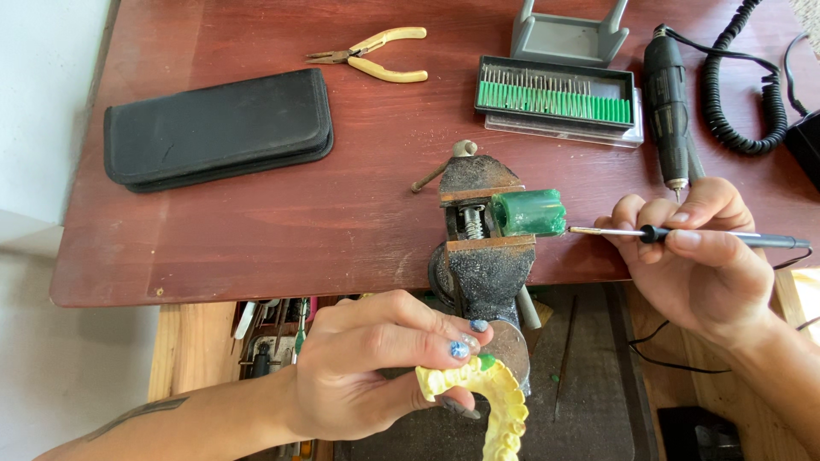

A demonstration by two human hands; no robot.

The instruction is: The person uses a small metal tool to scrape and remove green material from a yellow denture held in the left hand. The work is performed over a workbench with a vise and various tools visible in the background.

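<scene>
Yellow dental cast (491,401) is being pinched in left hand (367,367), low in front of the bench vise (483,248). Thin wax tool (683,235) is being gripped pen-style by right hand (700,256), tip approx. touching green wax block (530,213) clamped in vise. Tip is best being kept steady, w/ light pressure.

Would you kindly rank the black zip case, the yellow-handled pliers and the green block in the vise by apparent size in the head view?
1. Black zip case, clearly largest.
2. Yellow-handled pliers.
3. Green block, clamped in the vise; shorter than the pliers though thicker, and somewhat nearer the camera, so these two are close.
</scene>
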